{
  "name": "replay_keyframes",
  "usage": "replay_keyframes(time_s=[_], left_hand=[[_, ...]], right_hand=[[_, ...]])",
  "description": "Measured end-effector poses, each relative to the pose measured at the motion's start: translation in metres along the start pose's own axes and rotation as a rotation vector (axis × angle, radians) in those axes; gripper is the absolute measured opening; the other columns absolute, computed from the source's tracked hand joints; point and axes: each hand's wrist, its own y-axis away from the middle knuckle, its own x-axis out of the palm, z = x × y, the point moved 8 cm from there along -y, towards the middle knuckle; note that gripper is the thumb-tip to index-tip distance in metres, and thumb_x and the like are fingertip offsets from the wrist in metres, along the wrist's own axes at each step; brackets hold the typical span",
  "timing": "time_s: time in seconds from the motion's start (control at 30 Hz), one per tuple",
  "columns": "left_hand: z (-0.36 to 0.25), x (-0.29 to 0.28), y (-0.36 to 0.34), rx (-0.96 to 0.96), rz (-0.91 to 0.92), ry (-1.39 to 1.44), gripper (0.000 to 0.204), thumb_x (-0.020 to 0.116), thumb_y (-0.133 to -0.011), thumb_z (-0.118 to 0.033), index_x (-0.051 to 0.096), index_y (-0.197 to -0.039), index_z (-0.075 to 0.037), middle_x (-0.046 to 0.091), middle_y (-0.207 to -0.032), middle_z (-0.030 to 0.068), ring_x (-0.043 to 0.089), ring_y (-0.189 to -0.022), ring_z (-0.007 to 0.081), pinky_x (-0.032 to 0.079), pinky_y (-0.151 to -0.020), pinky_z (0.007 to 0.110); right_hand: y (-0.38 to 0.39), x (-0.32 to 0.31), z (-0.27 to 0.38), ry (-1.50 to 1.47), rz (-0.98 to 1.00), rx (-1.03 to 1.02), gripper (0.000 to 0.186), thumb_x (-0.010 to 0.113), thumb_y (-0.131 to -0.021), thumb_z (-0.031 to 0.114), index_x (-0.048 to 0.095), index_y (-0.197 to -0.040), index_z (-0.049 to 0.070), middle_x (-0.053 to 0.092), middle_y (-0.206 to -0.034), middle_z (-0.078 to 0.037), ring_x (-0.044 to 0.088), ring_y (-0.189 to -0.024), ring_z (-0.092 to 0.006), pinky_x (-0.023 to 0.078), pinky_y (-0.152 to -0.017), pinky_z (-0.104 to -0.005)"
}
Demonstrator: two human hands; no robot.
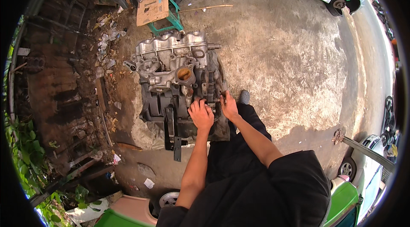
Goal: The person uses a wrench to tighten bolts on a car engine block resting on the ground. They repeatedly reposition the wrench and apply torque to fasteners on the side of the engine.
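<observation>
One car engine (167, 76) | likely heavy, rigid, maybe oily | best held by solid block (156, 103) edges | left hand (200, 114): touching, grip unclear | right hand (229, 105): curled, contents unclear

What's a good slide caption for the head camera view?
Left hand and right hand at an engine, with a cardboard sheet on a green stool beyond.
</observation>
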Motion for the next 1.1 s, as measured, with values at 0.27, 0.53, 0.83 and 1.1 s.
replay_keyframes(time_s=[0.27,0.53,0.83,1.1], left_hand=[[0.002,0.003,0.001,0.002,0.012,0.009,0.022,0.052,-0.086,-0.015,0.058,-0.105,-0.007,0.057,-0.117,0.0122,0.051,-0.105,0.0333,0.037,-0.093,0.049],[0.004,0.004,0.003,0.01,0.006,0.008,0.021,0.052,-0.087,-0.016,0.06,-0.104,-0.007,0.057,-0.118,0.012,0.052,-0.104,0.0328,0.037,-0.092,0.05],[0.002,0.002,0.001,0.015,-0.003,-0.004,0.02,0.05,-0.087,-0.016,0.059,-0.102,-0.007,0.056,-0.109,0.0143,0.051,-0.099,0.0345,0.037,-0.089,0.05],[0.002,0.001,0.0,0.014,-0.003,-0.011,0.023,0.051,-0.086,-0.018,0.06,-0.104,-0.008,0.058,-0.114,0.0142,0.053,-0.1,0.0333,0.038,-0.089,0.049]], right_hand=[[-0.027,-0.023,-0.04,-0.189,-0.107,0.085,0.016,0.063,-0.095,0.01,0.059,-0.104,-0.002,0.072,-0.089,-0.016,0.071,-0.079,-0.0288,0.054,-0.069,-0.0373],[-0.083,-0.015,-0.087,-0.15,-0.057,0.281,0.028,0.065,-0.096,0.025,0.068,-0.09,-0.002,0.071,-0.074,-0.013,0.07,-0.072,-0.022,0.054,-0.067,-0.0369],[-0.121,0.049,-0.11,-0.083,0.377,0.59,0.044,0.047,-0.102,0.033,0.061,-0.109,-0.008,0.068,-0.093,-0.029,0.069,-0.075,-0.0387,0.053,-0.069,-0.0461],[-0.136,0.066,-0.099,-0.092,0.485,0.613,0.038,0.049,-0.096,0.024,0.064,-0.094,-0.011,0.069,-0.073,-0.019,0.068,-0.06,-0.0296,0.054,-0.054,-0.0408]])
